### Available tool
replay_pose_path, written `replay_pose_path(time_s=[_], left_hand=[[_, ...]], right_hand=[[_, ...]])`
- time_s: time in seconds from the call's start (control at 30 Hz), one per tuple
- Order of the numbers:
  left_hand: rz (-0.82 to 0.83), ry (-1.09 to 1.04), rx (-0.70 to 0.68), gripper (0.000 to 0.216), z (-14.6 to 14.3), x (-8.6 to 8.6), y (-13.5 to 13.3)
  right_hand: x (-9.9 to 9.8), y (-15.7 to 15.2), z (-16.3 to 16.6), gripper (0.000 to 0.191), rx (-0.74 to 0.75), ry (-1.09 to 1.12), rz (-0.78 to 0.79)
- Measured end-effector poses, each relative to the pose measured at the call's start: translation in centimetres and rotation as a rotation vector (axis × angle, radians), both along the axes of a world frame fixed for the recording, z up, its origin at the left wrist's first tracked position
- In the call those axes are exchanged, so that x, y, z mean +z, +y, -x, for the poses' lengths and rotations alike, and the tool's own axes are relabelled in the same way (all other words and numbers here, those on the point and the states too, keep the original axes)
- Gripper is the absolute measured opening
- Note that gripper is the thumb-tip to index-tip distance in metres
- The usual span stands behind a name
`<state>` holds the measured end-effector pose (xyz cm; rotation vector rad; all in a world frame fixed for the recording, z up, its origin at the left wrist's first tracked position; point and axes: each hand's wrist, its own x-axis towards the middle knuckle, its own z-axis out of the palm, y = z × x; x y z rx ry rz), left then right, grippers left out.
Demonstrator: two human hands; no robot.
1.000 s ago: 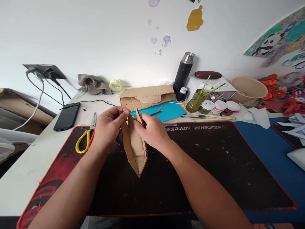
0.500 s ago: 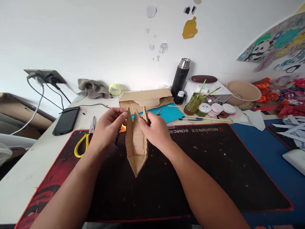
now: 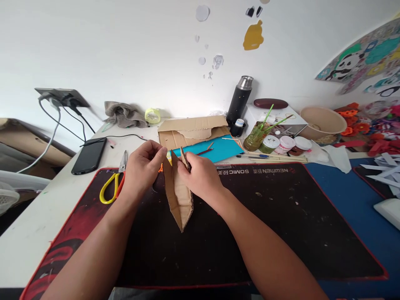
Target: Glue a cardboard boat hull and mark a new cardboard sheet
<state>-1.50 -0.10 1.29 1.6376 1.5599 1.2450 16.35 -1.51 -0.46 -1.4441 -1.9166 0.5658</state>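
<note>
Both hands hold a pointed, boat-shaped cardboard piece [image 3: 179, 200] above a black desk mat [image 3: 281, 216], its tip pointing toward me. My left hand [image 3: 142, 168] pinches the far left wall of the piece with curled fingers. My right hand [image 3: 201, 179] grips the far right wall, thumb and fingers pressed on the cardboard and on a small dark strip at its top edge. The open hollow of the piece faces up between the hands.
Yellow-handled scissors [image 3: 112, 185] lie left of the mat, a black phone [image 3: 89, 155] beyond them. Behind the hands are flat cardboard [image 3: 190, 129], a teal sheet [image 3: 220, 149], a black flask [image 3: 239, 102], paint jars [image 3: 281, 143], a brush jar [image 3: 253, 139] and a beige bowl [image 3: 323, 121].
The hands have drawn closer together and the cardboard walls are squeezed narrower than half a second ago. The piece sits slightly lower and tilted.
</note>
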Motion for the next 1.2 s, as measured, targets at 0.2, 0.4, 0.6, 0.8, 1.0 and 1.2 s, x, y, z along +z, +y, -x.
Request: replay_pose_path(time_s=[0.2, 0.4, 0.6, 0.8, 1.0, 1.2], left_hand=[[0.009, -0.023, 0.036, 0.025, 0.0, 0.1, -0.1], [0.003, 0.007, 0.066, 0.032, 0.0, 0.2, -0.2], [-0.006, -0.088, 0.032, 0.042, -0.1, 0.2, 0.0], [0.111, -0.053, -0.106, 0.041, 0.0, 0.8, 0.0], [0.174, 0.154, -0.232, 0.04, 0.1, 1.6, -0.3], [0.163, 0.343, -0.266, 0.045, 0.2, 1.4, -0.6]], right_hand=[[0.1, 0.0, 0.0, 0.035, 0.0, -0.026, -0.003], [0.3, -0.1, 0.0, 0.03, 0.009, -0.027, 0.023], [0.5, 0.0, -0.2, 0.03, -0.006, -0.004, 0.056], [0.6, 0.5, -0.9, 0.033, -0.052, 0.089, 0.034], [0.8, 0.9, -1.4, 0.039, -0.108, 0.154, 0.01], [1.0, 0.8, -1.5, 0.029, -0.091, 0.165, 0.041]])
